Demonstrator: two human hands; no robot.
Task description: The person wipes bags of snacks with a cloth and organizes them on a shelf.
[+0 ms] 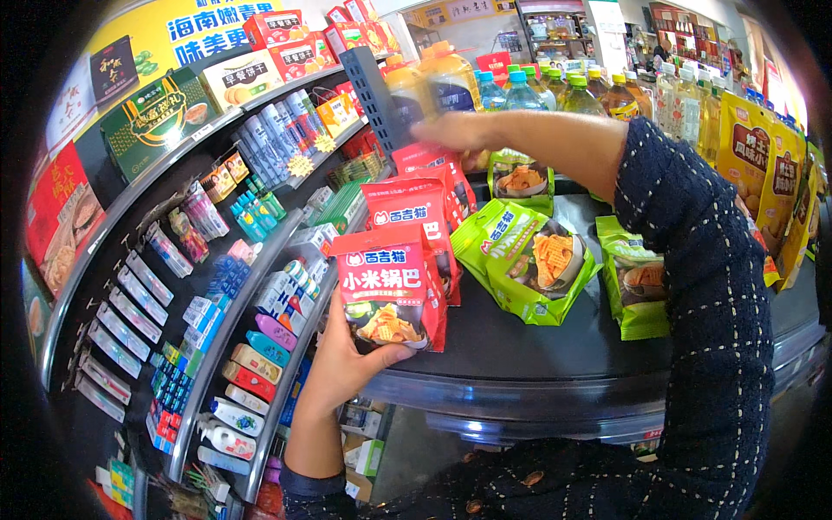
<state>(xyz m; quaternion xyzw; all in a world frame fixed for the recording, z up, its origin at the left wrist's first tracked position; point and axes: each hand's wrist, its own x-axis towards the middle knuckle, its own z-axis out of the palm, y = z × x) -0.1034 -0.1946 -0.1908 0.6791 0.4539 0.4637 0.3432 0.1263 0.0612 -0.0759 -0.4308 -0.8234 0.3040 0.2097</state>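
Note:
My left hand (351, 364) grips the lower part of a red snack bag (383, 279) at the front of a row of similar red bags standing on a dark shelf. Blurred, my right hand (448, 130) reaches across to the back end of this row, near a dark perforated metal upright (374, 97); whether it holds anything cannot be told. A green snack bag (530, 260) leans tilted just right of the red row. Another green bag (634, 279) stands further right, partly behind my right sleeve, and one more (520, 179) is behind, under my forearm.
Bottled drinks (578, 97) line the back. Yellow snack bags (747, 162) stand at the right. Curved shelves on the left carry hanging toothbrushes (120, 348), bottles and small boxes, with biscuit boxes (286, 55) above. The shelf's clear front rim (520, 396) runs before my body.

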